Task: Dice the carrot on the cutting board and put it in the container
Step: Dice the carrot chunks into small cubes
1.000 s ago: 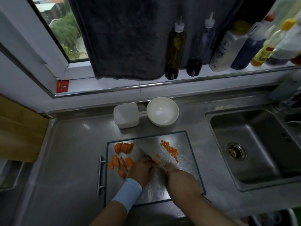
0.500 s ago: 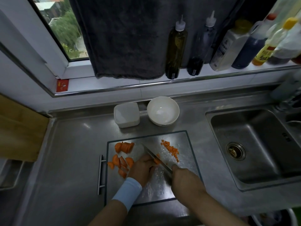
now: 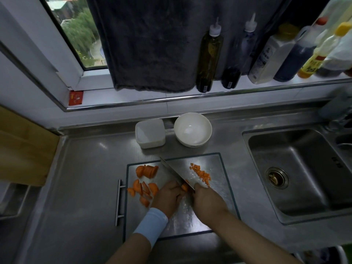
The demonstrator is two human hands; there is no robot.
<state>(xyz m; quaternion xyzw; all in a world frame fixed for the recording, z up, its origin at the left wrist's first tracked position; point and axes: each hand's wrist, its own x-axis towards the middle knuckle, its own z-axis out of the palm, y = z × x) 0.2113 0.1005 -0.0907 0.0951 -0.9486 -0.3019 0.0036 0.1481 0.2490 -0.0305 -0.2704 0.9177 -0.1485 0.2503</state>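
My left hand (image 3: 168, 197) pinched a stiff, slippery carrot piece (image 3: 184, 186) mid-board (image 3: 224, 189); my right hand (image 3: 206, 201) was clenched on the knife (image 3: 176, 173). I judged fingertips should curl back.

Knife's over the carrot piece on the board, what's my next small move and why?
Probably bring the knife down through the carrot piece pinned by the left hand. The right hand has the blade angled just above it, and bigger chunks wait undiced.
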